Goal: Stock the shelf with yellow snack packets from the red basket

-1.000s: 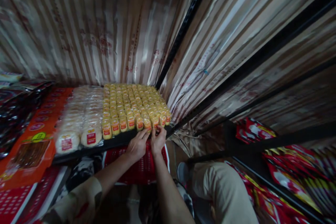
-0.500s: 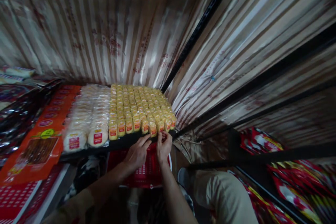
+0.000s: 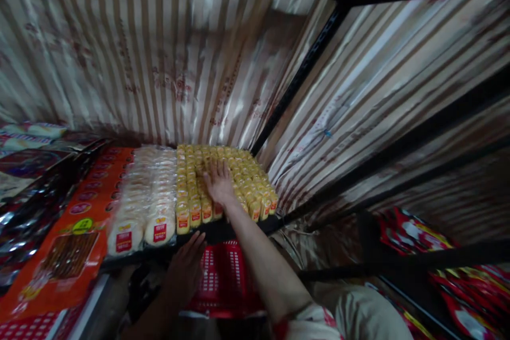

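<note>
Rows of small yellow packets with red labels fill the right part of a dark shelf. My right hand lies flat on top of these packets, fingers spread and open, holding nothing. My left hand hangs below the shelf's front edge, over a red plastic basket; its fingers are loosely extended with nothing in them. Beside the yellow packets, to the left, lie round white packaged cakes with red labels.
Orange flat packs and dark foil packs lie further left on the shelf. Striped plastic sheeting hangs behind and to the right. Red snack bags fill a lower right shelf. My knee in beige trousers is below.
My right hand left the front row of yellow packets and now rests flat on top of them further back. My left hand dropped below the shelf edge. The view tilted upward.
</note>
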{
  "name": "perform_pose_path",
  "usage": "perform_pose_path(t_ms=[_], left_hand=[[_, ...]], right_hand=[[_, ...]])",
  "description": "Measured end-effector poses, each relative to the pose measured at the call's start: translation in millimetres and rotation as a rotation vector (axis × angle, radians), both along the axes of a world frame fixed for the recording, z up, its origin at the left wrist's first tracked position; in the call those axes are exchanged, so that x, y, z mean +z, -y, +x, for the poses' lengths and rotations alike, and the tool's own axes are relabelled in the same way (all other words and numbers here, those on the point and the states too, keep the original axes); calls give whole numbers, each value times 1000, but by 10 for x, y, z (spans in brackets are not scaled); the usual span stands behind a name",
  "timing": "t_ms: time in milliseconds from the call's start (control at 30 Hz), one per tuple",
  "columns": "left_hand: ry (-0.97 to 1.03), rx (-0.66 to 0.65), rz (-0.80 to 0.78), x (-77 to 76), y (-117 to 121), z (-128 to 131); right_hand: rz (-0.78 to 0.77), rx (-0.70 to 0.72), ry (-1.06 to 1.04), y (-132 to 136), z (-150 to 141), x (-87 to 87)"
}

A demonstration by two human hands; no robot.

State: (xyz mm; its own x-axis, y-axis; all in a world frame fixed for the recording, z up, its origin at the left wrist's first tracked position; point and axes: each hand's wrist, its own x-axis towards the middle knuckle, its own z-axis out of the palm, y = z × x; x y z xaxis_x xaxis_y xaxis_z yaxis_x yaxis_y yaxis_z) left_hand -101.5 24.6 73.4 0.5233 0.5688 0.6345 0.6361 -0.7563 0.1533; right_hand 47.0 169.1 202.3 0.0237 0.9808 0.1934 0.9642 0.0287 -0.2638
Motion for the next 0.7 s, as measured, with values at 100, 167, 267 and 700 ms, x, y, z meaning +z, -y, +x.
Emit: perform_pose_path(t_ms=[100,167,267,700], left_hand=[[27,27,18,-65,-29,40],[61,47,4,-71,-56,64],[114,87,-45,-61,-98,94],[112,68,-39,-45,-198,182]], right_hand=[[-192,-20,64,-323,-86,6],[-257,-37,99,-448,-108,-57],[-259,-54,120,-514,-107,-193],[-210,-59,143,-421,-101,-318]])
